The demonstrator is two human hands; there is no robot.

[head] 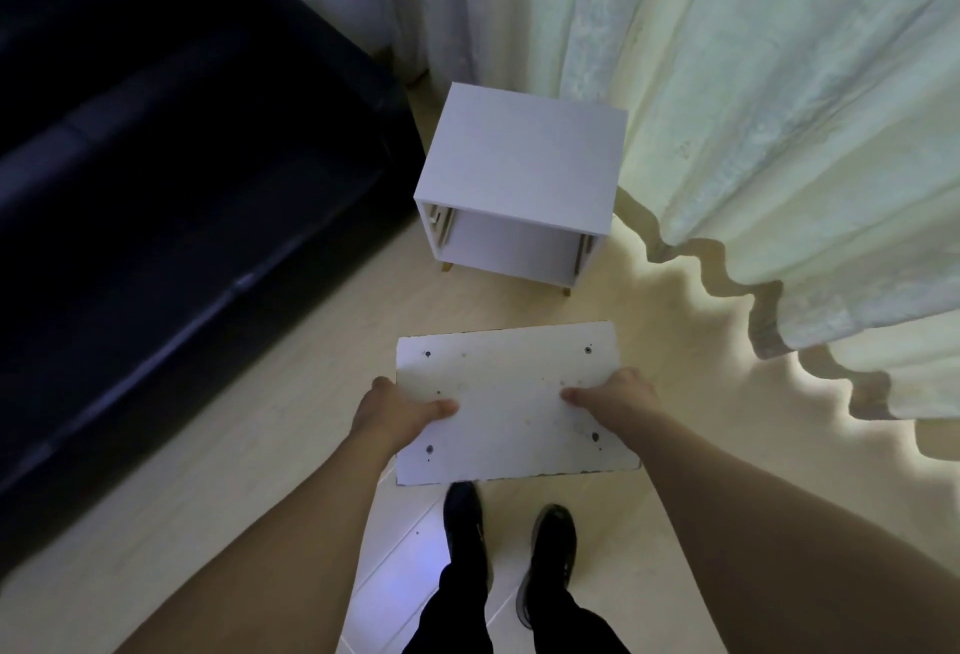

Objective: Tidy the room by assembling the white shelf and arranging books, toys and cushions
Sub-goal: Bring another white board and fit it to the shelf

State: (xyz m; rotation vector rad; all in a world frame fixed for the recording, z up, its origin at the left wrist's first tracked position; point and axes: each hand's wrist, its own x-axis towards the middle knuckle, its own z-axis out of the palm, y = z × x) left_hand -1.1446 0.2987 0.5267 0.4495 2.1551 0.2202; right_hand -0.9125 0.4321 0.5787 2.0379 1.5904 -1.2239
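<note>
On my left a dark sofa (156, 175) runs along the pale wood-look floor (291, 393), its seat edge catching a faint bluish sheen. To my right pale green curtains (753, 107) hang down to the floor, their wavy hem casting a scalloped shadow. Below me I see my own black shoes (511, 544) and dark trouser legs (514, 622), standing on the boards

Home living room, dark sofa (156, 159), pale curtains (753, 107)
</note>
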